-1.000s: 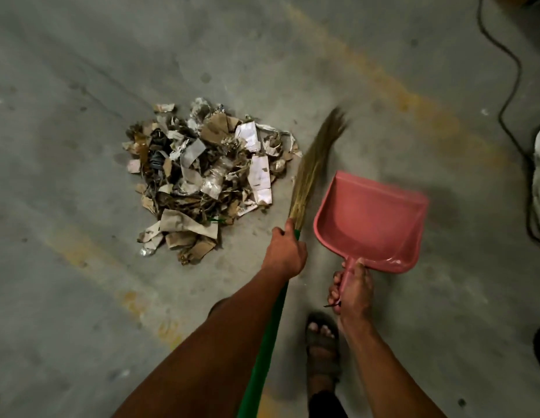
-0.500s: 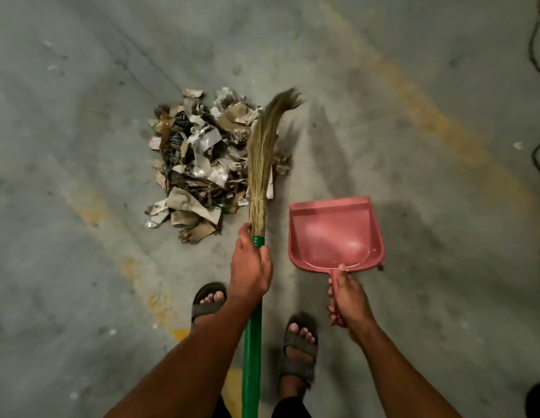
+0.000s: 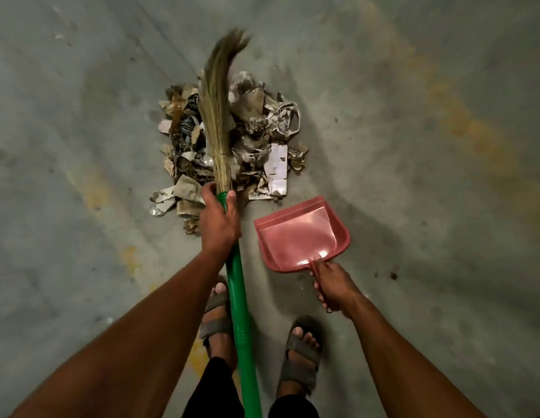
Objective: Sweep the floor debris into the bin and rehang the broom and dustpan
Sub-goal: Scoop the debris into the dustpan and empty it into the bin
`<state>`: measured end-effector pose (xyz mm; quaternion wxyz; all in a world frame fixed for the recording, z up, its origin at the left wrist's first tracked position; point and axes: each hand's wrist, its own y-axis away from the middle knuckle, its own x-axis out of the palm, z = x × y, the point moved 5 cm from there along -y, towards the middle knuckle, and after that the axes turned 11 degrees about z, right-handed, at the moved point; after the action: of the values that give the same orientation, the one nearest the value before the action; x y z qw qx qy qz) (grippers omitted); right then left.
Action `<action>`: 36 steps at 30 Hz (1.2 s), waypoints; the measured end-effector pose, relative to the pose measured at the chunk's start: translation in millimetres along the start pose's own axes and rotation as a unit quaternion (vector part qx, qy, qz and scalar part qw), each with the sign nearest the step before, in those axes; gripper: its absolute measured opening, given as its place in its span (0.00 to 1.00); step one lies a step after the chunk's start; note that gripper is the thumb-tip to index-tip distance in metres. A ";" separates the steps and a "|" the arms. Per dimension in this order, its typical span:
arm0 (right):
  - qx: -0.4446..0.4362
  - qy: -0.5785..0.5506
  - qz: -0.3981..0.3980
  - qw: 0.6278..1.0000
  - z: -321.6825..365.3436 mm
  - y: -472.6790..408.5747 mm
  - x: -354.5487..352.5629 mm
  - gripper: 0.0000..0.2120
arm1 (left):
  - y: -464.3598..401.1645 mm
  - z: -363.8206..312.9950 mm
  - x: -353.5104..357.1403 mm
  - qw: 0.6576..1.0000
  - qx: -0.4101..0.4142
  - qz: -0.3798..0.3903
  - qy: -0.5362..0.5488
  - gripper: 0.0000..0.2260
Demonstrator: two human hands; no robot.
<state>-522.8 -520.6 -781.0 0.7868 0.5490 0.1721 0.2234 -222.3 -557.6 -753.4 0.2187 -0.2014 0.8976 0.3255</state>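
Debris [image 3: 232, 146], a heap of torn paper and cardboard scraps, lies on the concrete floor [image 3: 413, 146] just ahead of the person's sandalled feet. The left hand [image 3: 219, 220] grips the broom [image 3: 215, 116] at the top of its green handle, and the straw bristles reach across the heap. The right hand [image 3: 333, 286] grips the handle of the pink dustpan [image 3: 301, 236], whose open edge faces the heap's near right side.
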 end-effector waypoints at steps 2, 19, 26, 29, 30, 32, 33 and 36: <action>0.011 0.005 0.017 1.000 1.6 -15.9 10.4 0.22 | -16.5 4.0 -10.7 1.000 0.005 0.003 0.016 0.18; 0.034 0.190 -0.030 0.981 51.0 -182.5 34.2 0.28 | -148.3 85.2 -55.2 0.999 0.016 0.027 -0.031 0.18; 0.005 0.211 -0.026 0.977 104.7 -212.1 49.0 0.28 | -198.0 89.5 -62.6 0.996 0.017 0.038 -0.077 0.18; -0.009 0.222 -0.037 0.974 116.7 -224.3 57.5 0.28 | -219.3 101.3 -54.3 0.991 0.000 0.085 -0.102 0.16; -0.014 0.219 -0.040 0.975 118.5 -227.7 60.4 0.27 | -221.2 105.8 -49.7 0.988 -0.002 0.105 -0.113 0.16; -0.029 0.202 -0.034 0.978 120.2 -233.9 66.9 0.27 | -215.1 117.9 -40.1 0.982 0.003 0.140 -0.130 0.17; -0.034 0.189 -0.031 0.981 119.5 -236.9 70.6 0.28 | -208.0 125.1 -36.3 0.978 0.006 0.153 -0.140 0.18; -0.040 0.143 -0.038 0.988 114.8 -241.1 78.3 0.29 | -178.6 147.5 -29.2 0.969 0.021 0.182 -0.163 0.18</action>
<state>-358.5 -640.3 -971.0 0.7831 0.4726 0.2947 0.2765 -69.7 -578.3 -928.9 0.3027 0.0258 0.8781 0.3696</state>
